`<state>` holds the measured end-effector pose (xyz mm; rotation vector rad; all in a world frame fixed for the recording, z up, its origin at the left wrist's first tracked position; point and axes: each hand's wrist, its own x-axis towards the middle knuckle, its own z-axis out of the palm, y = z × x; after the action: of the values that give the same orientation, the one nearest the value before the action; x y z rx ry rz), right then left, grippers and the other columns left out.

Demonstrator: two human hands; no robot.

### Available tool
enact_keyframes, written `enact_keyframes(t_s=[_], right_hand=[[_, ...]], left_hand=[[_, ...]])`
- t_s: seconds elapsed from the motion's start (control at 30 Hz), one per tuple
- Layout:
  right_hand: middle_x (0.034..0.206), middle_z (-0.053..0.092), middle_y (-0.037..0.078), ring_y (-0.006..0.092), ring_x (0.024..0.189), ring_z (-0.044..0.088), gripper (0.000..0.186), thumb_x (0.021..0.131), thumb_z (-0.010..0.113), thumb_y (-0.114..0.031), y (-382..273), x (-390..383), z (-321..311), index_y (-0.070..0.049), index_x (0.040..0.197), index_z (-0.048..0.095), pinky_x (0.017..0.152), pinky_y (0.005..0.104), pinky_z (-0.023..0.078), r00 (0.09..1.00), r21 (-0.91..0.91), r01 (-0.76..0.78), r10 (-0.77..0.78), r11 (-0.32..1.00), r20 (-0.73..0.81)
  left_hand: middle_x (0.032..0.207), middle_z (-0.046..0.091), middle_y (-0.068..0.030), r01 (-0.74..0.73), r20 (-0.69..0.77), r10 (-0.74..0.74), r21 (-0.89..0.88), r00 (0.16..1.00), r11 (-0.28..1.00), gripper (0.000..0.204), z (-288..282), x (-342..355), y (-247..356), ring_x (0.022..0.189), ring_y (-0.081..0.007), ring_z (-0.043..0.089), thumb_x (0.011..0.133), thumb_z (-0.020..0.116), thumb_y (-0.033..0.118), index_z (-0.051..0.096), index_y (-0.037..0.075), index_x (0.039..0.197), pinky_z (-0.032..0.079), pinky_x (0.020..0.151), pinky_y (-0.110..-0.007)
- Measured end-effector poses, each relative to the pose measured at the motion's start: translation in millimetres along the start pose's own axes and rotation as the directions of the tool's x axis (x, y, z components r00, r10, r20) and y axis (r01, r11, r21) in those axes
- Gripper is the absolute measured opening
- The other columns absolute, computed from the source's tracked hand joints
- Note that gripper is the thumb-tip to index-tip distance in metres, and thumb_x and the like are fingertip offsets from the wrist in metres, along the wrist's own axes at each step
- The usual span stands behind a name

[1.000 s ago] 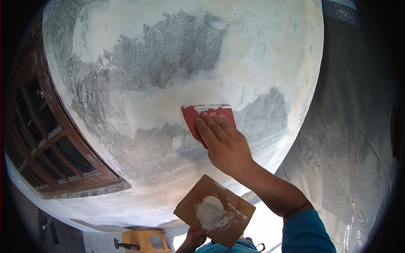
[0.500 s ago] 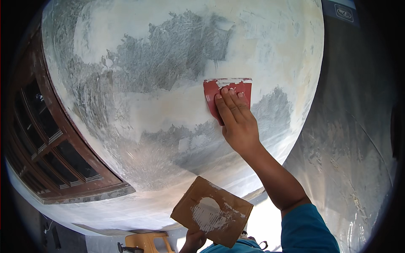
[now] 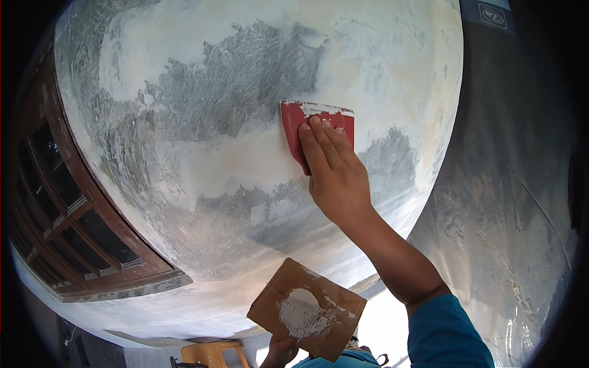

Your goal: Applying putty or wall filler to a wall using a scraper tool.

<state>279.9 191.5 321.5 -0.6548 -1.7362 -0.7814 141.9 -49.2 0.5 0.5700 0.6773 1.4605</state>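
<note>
My right hand is closed on a red flat scraper, its fingers pressed over the blade, which lies against the patchy white and grey plastered wall. White paste coats the scraper's top edge. Lower down, my left hand grips a brown cardboard piece by its lower edge; a patch of white putty sits on the board. The fingers of that hand are partly hidden behind the cardboard.
A brown wooden window frame with dark panes runs along the left of the wall. Translucent plastic sheeting hangs at the right. An orange plastic stool stands at the bottom, partly behind the wall's lower edge in view.
My right hand and the scraper moved up and rightward across the wall, then shifted a little back to the left. My left hand and cardboard moved only slightly.
</note>
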Motion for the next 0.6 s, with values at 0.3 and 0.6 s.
enact_keyframes(t_s=[0.3, 0.6], right_hand=[[0.123, 0.066, 0.02, 0.0319, 0.114, 0.066, 0.046, 0.077, 0.062, 0.009, -26.6, -19.0, -45.7, 0.0, 0.123, 0.064, 0.099, 0.0404, 0.053, 0.994, 0.211, -0.064, 0.045, 0.975, 0.096], [0.136, 0.056, 0.024, 0.036, 0.128, 0.055, 0.048, 0.088, 0.056, -0.004, -52.3, -31.0, -1.9, 0.004, 0.135, 0.052, 0.108, 0.046, 0.044, 0.971, 0.086, 0.073, -0.09, 0.994, 0.221]], left_hand=[[0.134, 0.055, -0.0177, -0.006, 0.0, 0.006, -0.101, 1.0, 0.995, 0.07, -5.3, 1.3, -6.1, 0.127, -0.0313, 0.054, 0.072, 0.048, -0.01, 0.04, -0.006, 0.141, 0.044, 0.107, -0.041], [0.132, 0.055, -0.018, -0.076, -0.032, 0.079, 0.07, 0.996, 0.995, 0.074, -1.8, -3.6, -12.2, 0.127, -0.0326, 0.053, 0.069, 0.048, -0.011, 0.039, -0.005, 0.142, 0.042, 0.108, -0.041]])
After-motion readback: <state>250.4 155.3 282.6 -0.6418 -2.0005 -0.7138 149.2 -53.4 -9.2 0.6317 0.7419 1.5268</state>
